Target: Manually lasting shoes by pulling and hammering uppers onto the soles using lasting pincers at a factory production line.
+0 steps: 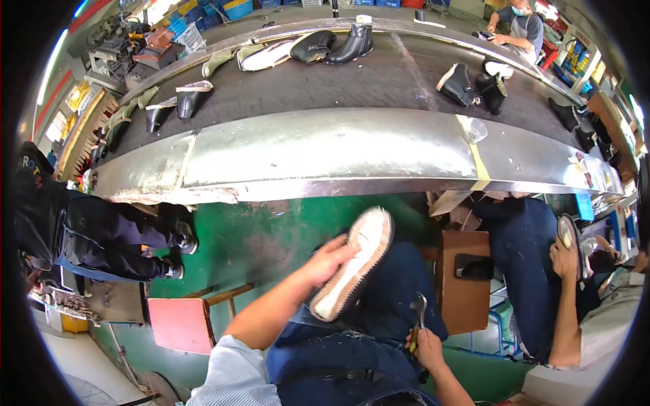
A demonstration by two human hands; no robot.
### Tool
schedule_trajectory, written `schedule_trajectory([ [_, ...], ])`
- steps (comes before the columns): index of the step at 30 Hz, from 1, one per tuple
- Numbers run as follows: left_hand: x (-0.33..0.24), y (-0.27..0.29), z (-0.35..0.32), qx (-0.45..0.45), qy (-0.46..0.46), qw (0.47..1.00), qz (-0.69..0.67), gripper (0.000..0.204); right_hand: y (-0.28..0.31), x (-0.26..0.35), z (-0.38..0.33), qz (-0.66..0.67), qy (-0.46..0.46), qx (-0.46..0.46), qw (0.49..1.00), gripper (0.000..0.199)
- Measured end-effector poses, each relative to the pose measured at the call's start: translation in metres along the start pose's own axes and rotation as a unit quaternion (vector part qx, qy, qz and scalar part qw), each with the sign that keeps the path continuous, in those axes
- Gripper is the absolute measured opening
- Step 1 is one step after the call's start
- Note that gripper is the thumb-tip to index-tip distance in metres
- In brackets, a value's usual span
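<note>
My left hand (330, 262) grips the side of a shoe (359, 264), held tilted above my lap with its underside up. That underside is white along the middle, with a brown band and a notched dark edge around it. To the right, over my thigh, my right hand (426, 348) is closed around pincers (421, 312). Their curved metal head points up, away from me, and their yellow-green handle is partly hidden by my fingers. The pincers and the shoe are apart.
Ahead runs a dark conveyor belt (298, 91) with a metal edge (325, 145), carrying several black boots (353, 44). A phone (474, 266) lies on a brown stool at right. A pink stool (180, 325) stands at left. Co-workers sit on both sides; the right one holds a shoe (567, 233).
</note>
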State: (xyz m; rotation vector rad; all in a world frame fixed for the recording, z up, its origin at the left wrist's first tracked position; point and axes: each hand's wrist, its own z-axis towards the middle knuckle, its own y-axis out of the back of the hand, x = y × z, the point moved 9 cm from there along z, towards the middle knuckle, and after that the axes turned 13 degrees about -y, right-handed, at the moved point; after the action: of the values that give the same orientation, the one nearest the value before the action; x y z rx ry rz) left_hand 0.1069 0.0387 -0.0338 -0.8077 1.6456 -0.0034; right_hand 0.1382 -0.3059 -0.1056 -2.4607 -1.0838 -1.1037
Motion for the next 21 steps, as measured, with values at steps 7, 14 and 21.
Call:
schedule_trajectory([
  [7, -0.276, 0.02, 0.087, -0.024, -0.283, 0.894, 0.347, 0.073, -0.007, 0.032, 0.039, -0.042, -0.072, 0.04, 0.996, 0.042],
  [14, -0.366, 0.002, 0.235, -0.067, -0.354, 0.313, 0.879, 0.069, -0.021, 0.022, 0.081, 0.004, -0.185, 0.138, 0.973, 0.047],
  [21, -0.286, 0.035, 0.322, 0.042, -0.172, 0.346, 0.921, 0.068, -0.032, 0.093, 0.108, 0.048, -0.154, 0.129, 0.978, 0.05],
])
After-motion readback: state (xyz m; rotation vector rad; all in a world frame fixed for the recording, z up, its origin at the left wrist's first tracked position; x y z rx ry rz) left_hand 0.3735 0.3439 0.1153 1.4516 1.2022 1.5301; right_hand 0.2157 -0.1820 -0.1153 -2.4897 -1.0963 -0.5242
